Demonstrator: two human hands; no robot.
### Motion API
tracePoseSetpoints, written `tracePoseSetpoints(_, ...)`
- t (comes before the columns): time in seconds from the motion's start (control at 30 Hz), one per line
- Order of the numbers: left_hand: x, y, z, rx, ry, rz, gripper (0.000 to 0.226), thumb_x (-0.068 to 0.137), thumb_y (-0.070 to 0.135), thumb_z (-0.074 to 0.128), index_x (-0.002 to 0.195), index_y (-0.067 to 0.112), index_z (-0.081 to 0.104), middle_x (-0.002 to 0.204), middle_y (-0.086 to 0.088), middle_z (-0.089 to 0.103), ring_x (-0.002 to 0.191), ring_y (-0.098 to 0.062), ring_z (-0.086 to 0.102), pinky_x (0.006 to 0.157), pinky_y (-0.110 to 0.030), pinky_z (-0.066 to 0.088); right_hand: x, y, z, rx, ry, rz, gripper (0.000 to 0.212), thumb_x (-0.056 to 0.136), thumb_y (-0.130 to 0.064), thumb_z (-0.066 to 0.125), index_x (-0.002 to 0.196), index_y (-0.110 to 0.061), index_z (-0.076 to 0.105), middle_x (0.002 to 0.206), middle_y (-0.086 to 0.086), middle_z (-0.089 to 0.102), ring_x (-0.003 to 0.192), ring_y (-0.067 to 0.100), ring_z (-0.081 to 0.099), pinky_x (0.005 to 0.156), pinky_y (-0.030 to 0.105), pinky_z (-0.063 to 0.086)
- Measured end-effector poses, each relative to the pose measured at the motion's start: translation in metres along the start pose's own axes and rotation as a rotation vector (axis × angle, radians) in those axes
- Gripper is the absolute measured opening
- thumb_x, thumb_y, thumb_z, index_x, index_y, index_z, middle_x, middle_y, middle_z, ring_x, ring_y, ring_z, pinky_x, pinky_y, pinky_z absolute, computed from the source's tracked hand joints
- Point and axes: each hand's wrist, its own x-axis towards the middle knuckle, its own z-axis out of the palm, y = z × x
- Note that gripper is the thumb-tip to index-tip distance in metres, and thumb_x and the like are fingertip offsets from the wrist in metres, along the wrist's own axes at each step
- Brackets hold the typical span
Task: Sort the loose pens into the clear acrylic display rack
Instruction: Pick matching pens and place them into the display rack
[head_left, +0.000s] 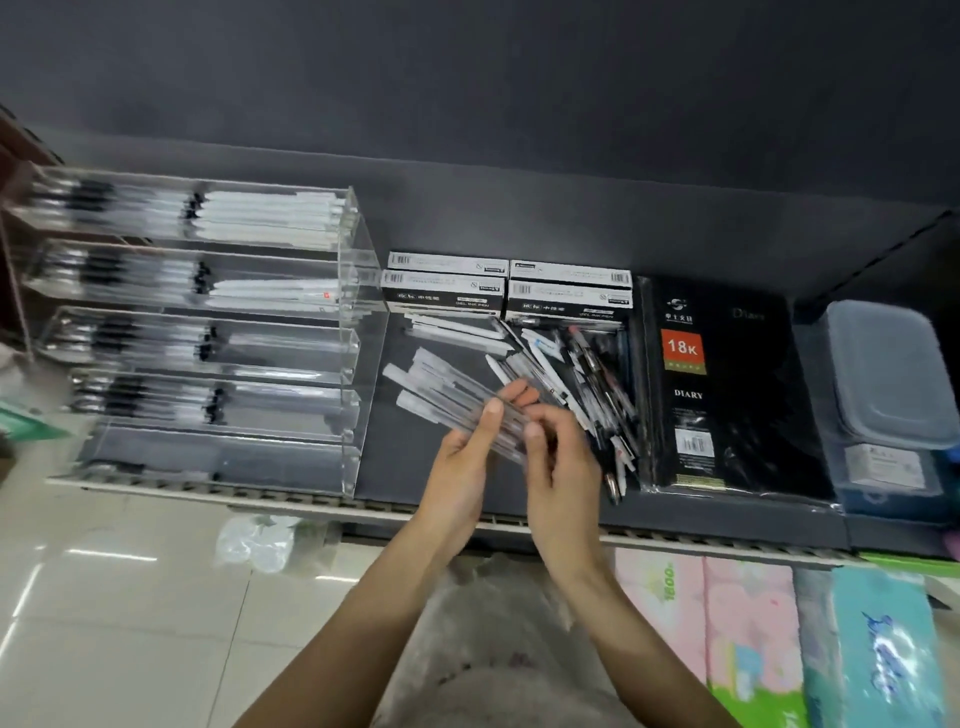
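Black notebook (727, 384) — "18K", "DIARY"; pen boxes (447, 291) — "GEL INK PEN".

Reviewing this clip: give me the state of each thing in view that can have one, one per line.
Left hand: grip closed on the pen bundle.
Right hand: grip closed on the same bundle.
Pen bundle: held above the shelf, tilted.
Acrylic rack: upper tiers stocked, lowest tier nearly bare.
Loose pens: piled unsorted on the shelf.
Pen boxes: closed, stacked.
Diary: closed, wrapped.
Plastic container: lid on.
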Motion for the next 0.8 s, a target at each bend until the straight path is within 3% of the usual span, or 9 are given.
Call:
tracePoseSetpoints(0.2,-0.008,0.010,-0.013,0.049,0.107,0.067,0.049,0.090,0.043,0.040,0.130,0.018,0.055,0.132,0.004,0.059,0.126,-0.008,0.050,0.107,-0.029,0.035,-0.002,-0.013,0.025,0.049,-0.096,-0.032,0.015,0.100,-0.023,0.040,0.104,-0.016,0.053,0.089,-0.010,0.060,0.073,0.002,0.054,0.064,0.015,0.039)
tracePoseSetpoints(0.3,-0.015,0.016,-0.027,0.076,0.134,0.102,0.047,0.092,0.045,0.036,0.131,0.026,0.053,0.133,0.009,0.057,0.128,-0.005,0.047,0.112,-0.032,0.032,-0.007,-0.023,0.041,0.142,-0.141,0.030,0.013,0.098,-0.025,0.043,0.103,-0.018,0.054,0.087,-0.013,0.062,0.072,0.004,0.057,0.064,0.022,0.044)
tracePoseSetpoints(0.43,-0.024,0.032,-0.058,0.085,0.144,0.120,0.043,0.091,0.040,0.044,0.130,0.025,0.054,0.132,0.005,0.058,0.127,-0.009,0.049,0.112,-0.035,0.033,-0.009,-0.037,0.064,0.175,-0.106,0.004,0.013,0.096,-0.023,0.050,0.103,-0.020,0.060,0.090,-0.011,0.066,0.080,0.006,0.062,0.069,0.025,0.047)
tracePoseSetpoints(0.5,-0.028,0.045,-0.081,0.033,0.157,0.112,0.042,0.086,0.034,0.052,0.126,0.022,0.057,0.124,-0.001,0.064,0.120,-0.014,0.055,0.106,-0.032,0.040,-0.011,-0.044,0.075,0.134,-0.095,-0.049,0.013,0.096,-0.025,0.050,0.103,-0.023,0.061,0.085,-0.012,0.065,0.072,0.003,0.059,0.065,0.020,0.043)
tracePoseSetpoints(0.57,-0.033,0.059,-0.110,-0.014,0.179,0.110,0.041,0.081,0.031,0.057,0.119,0.017,0.061,0.107,-0.004,0.069,0.101,-0.015,0.064,0.087,-0.030,0.050,-0.014,-0.050,0.087,0.098,-0.070,-0.099,0.013,0.096,-0.026,0.051,0.102,-0.023,0.062,0.083,-0.014,0.064,0.069,-0.001,0.056,0.063,0.014,0.040)
tracePoseSetpoints(0.63,-0.038,0.073,-0.142,-0.009,0.220,0.143,0.041,0.080,0.029,0.060,0.116,0.011,0.059,0.092,-0.001,0.070,0.084,-0.013,0.066,0.072,-0.028,0.051,-0.019,-0.056,0.099,0.081,-0.046,-0.127,0.013,0.096,-0.024,0.052,0.102,-0.021,0.063,0.088,-0.014,0.065,0.073,-0.002,0.058,0.066,0.011,0.041)
tracePoseSetpoints(0.73,-0.044,0.096,-0.191,0.014,0.271,0.158,0.045,0.085,0.034,0.052,0.129,0.025,0.049,0.088,0.007,0.071,0.076,-0.011,0.068,0.066,-0.024,0.054,-0.028,-0.064,0.117,0.049,-0.049,-0.134,0.012,0.094,-0.018,0.055,0.102,-0.018,0.064,0.092,-0.015,0.066,0.080,-0.003,0.061,0.070,0.009,0.043)
tracePoseSetpoints(0.8,-0.046,0.110,-0.218,0.098,0.234,0.121,0.038,0.088,0.043,0.042,0.124,0.036,0.051,0.092,0.007,0.069,0.075,-0.011,0.068,0.065,-0.024,0.055,-0.034,-0.071,0.130,0.013,-0.071,-0.123,0.013,0.092,-0.019,0.055,0.101,-0.017,0.065,0.089,-0.016,0.066,0.078,-0.005,0.060,0.069,0.007,0.042)
